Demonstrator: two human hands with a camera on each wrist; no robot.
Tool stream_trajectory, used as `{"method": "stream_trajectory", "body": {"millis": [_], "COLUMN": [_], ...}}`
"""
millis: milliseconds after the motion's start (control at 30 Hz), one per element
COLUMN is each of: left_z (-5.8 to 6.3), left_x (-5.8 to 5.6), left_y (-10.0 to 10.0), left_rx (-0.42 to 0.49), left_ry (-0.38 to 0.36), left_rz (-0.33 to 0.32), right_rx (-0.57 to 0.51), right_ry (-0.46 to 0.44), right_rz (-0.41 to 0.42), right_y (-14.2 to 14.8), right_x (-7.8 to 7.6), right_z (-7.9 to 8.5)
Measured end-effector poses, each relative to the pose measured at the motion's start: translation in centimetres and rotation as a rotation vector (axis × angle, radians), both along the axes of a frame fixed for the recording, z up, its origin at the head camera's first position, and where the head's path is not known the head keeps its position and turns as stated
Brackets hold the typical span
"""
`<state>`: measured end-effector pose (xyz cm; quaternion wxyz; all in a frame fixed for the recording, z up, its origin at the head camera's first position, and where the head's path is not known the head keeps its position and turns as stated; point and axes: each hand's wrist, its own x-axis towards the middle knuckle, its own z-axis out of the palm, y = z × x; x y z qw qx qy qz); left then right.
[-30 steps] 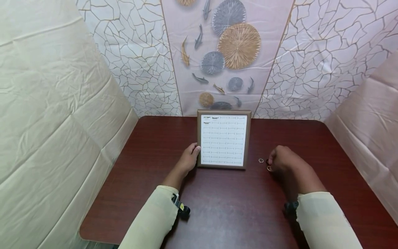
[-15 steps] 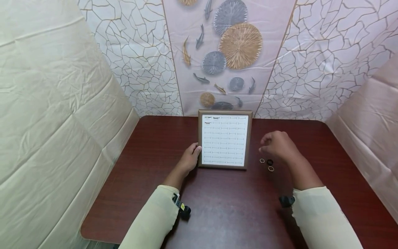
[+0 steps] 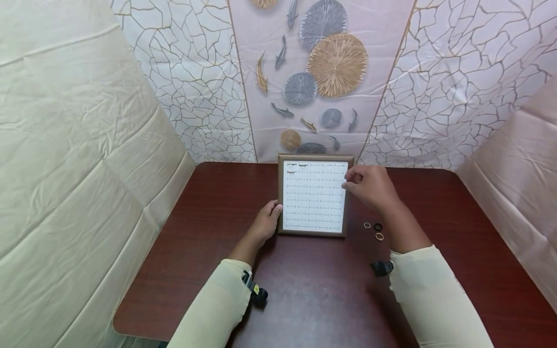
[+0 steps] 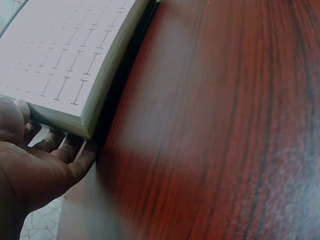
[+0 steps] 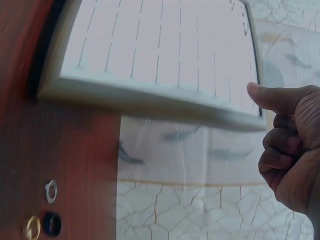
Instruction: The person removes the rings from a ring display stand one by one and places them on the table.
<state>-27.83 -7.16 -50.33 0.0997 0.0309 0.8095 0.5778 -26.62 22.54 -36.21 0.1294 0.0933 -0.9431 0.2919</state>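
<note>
My left hand (image 3: pixel 264 221) grips the left edge of a wood-framed ring display board (image 3: pixel 314 195), thumb on the front and fingers behind. The board's white face carries rows of slots, and several small rings (image 3: pixel 302 166) sit in slots at its top left. My right hand (image 3: pixel 373 186) is at the board's upper right edge, fingers curled with thumb and forefinger close together; I cannot tell whether a ring is between them. On the table right of the board lie a silver ring (image 3: pixel 367 225), a black ring (image 3: pixel 377 226) and a gold ring (image 3: pixel 379 237).
The dark red wooden table (image 3: pixel 209 222) runs under both arms. Behind it hangs a patterned cloth (image 3: pixel 296 63) with fish and round discs, and pale padded cloth (image 3: pixel 87 145) rises at the left. A black camera (image 3: pixel 382 268) is strapped on the right wrist.
My right hand has risen from beside the loose rings and moved left to the board's upper right edge, uncovering the black and gold rings. The left hand keeps its grip.
</note>
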Motion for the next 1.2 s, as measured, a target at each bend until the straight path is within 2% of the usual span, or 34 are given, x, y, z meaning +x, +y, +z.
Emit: {"method": "stream_trajectory", "body": {"millis": [333,633,867,1200], "left_z": [0.0,-0.1,-0.3,-0.2], "left_x": [0.0,-0.1,-0.1,-0.2], "left_y": [-0.1,-0.1,-0.1,-0.2], "left_rx": [0.002,0.018,0.012,0.015], "left_ry": [0.018,0.026,0.050,0.041], "left_rz": [-0.007,-0.007,-0.005,-0.002], "right_rx": [-0.017,-0.018,0.024,0.030], "right_ry": [0.001,-0.003,0.005,-0.059], "right_rz": [0.014,0.029,0.045,0.079], "right_y": [-3.7,-5.9,-7.3,-8.9], "right_x": [-1.4,-2.8,-3.7,-4.5], "right_z": [1.1,0.9,0.8,1.1]}}
